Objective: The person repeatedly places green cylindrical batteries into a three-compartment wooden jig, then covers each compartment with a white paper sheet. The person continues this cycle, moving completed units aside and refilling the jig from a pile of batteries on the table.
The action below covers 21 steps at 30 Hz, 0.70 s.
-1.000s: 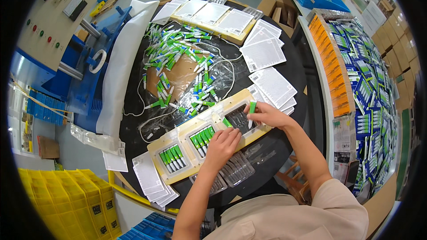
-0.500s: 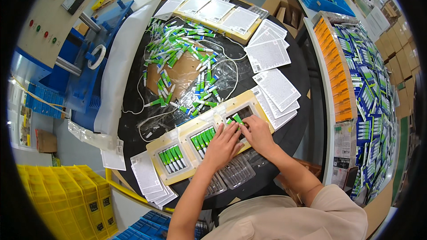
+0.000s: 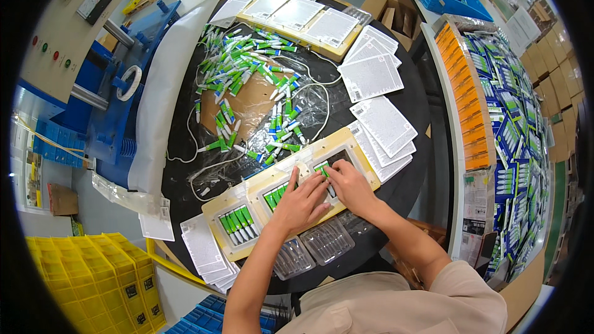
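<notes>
A cream-yellow tray frame (image 3: 229, 248) with three rectangular cavities lies slanted before me. Upright green tubes with white caps (image 3: 239, 224) fill the left cavity in a row, and more green tubes (image 3: 276, 196) line the middle one, partly covered by my left hand. Over the right cavity, my right hand (image 3: 354, 190) pinches a green tube (image 3: 323, 169) at the cavity's left side. My left hand (image 3: 300, 204) lies across the middle and right cavities with fingers stretched and spread, fingertips close to that tube. The dark right part of the cavity shows; fingers hide its lower part.
A loose heap of tubes (image 3: 238, 62) lies beyond the tray among white cords. Printed white cards (image 3: 387, 125) fan out at the right; others lie lower left. Clear plastic blisters (image 3: 328, 240) sit near me. A second card-covered frame (image 3: 337, 51) stands at the back. Blue machine, left.
My right hand has shifted left and slightly down, uncovering more of the right cavity. The left hand has moved slightly left and lower, its fingers more spread. The tilted tube is now lower among my fingers.
</notes>
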Each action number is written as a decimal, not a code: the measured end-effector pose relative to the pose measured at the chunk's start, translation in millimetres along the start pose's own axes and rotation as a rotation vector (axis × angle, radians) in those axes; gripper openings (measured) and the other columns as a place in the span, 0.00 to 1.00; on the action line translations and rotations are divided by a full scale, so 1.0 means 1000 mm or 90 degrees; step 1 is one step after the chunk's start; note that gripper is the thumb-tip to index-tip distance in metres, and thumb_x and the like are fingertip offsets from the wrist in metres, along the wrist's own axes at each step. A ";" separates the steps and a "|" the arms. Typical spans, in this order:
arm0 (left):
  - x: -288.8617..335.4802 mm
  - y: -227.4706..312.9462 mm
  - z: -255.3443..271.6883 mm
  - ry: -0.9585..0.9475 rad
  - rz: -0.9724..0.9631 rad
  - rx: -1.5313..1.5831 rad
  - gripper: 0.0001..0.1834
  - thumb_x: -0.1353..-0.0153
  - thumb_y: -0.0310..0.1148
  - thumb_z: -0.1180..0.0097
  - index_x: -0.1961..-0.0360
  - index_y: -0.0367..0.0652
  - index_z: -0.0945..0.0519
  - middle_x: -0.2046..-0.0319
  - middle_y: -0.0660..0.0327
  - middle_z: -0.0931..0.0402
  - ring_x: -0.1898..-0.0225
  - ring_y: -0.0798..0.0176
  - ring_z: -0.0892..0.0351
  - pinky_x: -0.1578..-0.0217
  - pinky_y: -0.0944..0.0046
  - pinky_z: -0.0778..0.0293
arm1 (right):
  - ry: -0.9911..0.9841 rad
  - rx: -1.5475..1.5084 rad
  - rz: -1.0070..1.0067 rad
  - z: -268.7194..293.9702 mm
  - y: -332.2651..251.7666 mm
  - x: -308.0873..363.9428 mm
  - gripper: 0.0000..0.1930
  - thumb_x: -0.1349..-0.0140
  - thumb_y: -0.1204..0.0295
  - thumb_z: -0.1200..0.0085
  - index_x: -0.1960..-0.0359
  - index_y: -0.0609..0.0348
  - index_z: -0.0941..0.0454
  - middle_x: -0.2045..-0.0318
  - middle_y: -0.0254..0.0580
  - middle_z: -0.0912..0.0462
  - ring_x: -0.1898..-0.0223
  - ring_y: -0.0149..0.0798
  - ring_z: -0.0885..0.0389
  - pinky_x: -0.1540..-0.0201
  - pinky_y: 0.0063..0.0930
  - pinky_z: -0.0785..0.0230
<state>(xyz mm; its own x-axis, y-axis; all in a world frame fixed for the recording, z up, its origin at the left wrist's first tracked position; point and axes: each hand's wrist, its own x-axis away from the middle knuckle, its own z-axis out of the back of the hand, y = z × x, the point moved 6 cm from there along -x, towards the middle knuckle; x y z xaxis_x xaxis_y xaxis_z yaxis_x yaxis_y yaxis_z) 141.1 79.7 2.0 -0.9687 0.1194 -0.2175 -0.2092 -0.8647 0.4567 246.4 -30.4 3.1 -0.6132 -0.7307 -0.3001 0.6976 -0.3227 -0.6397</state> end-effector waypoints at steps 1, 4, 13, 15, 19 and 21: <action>0.001 -0.004 0.005 0.030 0.018 0.006 0.22 0.34 0.40 0.41 0.44 0.40 0.22 0.41 0.56 0.25 0.33 0.55 0.30 0.25 0.38 0.52 | 0.003 -0.014 -0.003 0.002 -0.001 -0.008 0.11 0.37 0.77 0.42 0.54 0.63 0.18 0.64 0.46 0.21 0.60 0.51 0.19 0.59 0.44 0.25; 0.001 -0.027 0.032 0.214 0.047 -0.049 0.19 0.39 0.30 0.37 0.47 0.42 0.22 0.45 0.53 0.22 0.41 0.49 0.24 0.33 0.42 0.35 | 0.036 -0.013 -0.002 0.004 0.003 -0.053 0.08 0.36 0.74 0.41 0.59 0.64 0.18 0.64 0.48 0.20 0.60 0.53 0.18 0.58 0.44 0.26; -0.045 -0.132 0.043 -0.020 0.143 -0.238 0.08 0.45 0.34 0.33 0.63 0.47 0.14 0.63 0.62 0.20 0.55 0.54 0.21 0.53 0.53 0.30 | -0.160 0.247 -0.190 -0.057 0.029 -0.155 0.15 0.41 0.57 0.37 0.68 0.58 0.14 0.66 0.53 0.14 0.61 0.57 0.14 0.58 0.49 0.22; -0.043 -0.124 0.047 -0.011 0.133 -0.256 0.09 0.45 0.34 0.33 0.63 0.47 0.15 0.64 0.62 0.20 0.55 0.54 0.21 0.52 0.53 0.31 | -0.039 0.161 -0.112 -0.015 0.023 -0.140 0.12 0.39 0.62 0.38 0.65 0.58 0.14 0.65 0.50 0.15 0.61 0.56 0.15 0.58 0.48 0.24; -0.012 -0.073 0.065 0.271 0.233 -0.071 0.06 0.39 0.31 0.35 0.65 0.40 0.16 0.66 0.56 0.19 0.61 0.52 0.19 0.57 0.53 0.26 | 0.050 0.058 -0.042 0.048 0.014 -0.054 0.10 0.38 0.75 0.40 0.55 0.60 0.16 0.64 0.48 0.21 0.61 0.52 0.20 0.59 0.44 0.26; 0.000 -0.040 0.056 0.348 0.263 0.068 0.07 0.40 0.28 0.34 0.62 0.38 0.16 0.66 0.54 0.19 0.62 0.51 0.19 0.60 0.55 0.24 | 0.071 -0.002 -0.074 0.050 0.014 -0.015 0.13 0.41 0.78 0.37 0.54 0.60 0.16 0.65 0.47 0.21 0.62 0.51 0.20 0.60 0.42 0.27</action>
<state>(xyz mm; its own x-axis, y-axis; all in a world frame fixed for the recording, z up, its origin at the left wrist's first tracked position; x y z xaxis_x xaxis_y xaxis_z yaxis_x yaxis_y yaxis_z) 142.3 142.0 32.0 -0.7715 -0.4970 -0.3972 0.1237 -0.7296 0.6726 283.2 -53.9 33.9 -0.7271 -0.6171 -0.3007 0.6185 -0.3988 -0.6771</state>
